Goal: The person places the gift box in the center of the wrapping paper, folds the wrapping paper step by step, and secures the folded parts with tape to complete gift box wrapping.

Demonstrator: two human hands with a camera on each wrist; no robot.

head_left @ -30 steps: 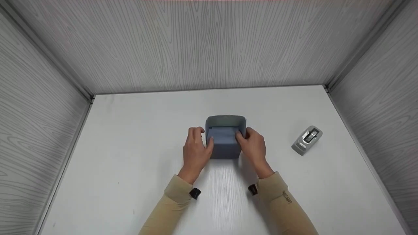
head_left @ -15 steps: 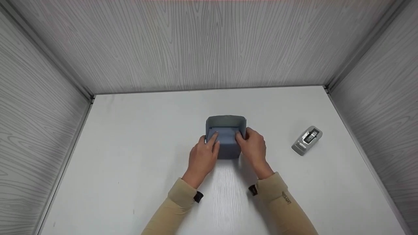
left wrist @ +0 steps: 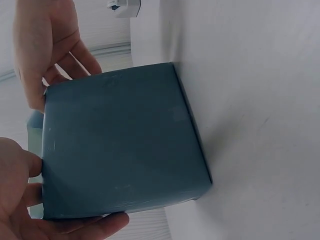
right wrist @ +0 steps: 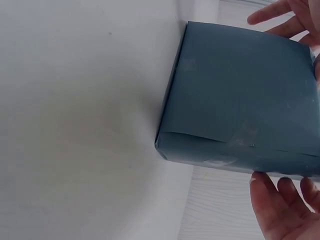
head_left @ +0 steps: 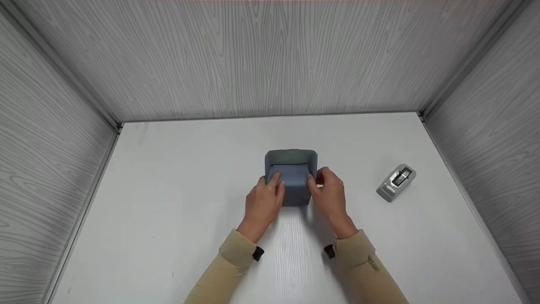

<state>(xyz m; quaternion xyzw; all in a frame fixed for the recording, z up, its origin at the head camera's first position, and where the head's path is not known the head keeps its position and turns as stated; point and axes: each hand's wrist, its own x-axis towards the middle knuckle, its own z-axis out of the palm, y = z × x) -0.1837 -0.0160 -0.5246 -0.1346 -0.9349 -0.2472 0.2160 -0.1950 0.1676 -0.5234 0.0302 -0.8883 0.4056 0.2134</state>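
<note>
A blue-grey cardboard box [head_left: 295, 195] stands on the white table, its far flap [head_left: 291, 156] upright and its top part folded in. My left hand [head_left: 263, 204] holds the box's left side, thumb and index finger on the top, other fingers along the side wall. At the right edge, my right hand [head_left: 330, 196] pinches the side panel between thumb and fingers. Both wrist views look at the smooth front face of the box [left wrist: 120, 145]. In the right wrist view, a seam and clear tape show along the box's [right wrist: 240, 90] right edge, with right-hand fingertips touching that side.
To the right on the table [head_left: 168, 190] lies a small grey device [head_left: 396, 182] with a clear window, slanted and apart from the box. Wood-grained panels [head_left: 270, 59] enclose the table at the back and on both sides.
My left hand has moved rightward onto the box's top left, its index finger now lying on the top. Most recently the right thumb has shifted to the side panel's edge. The box barely moved.
</note>
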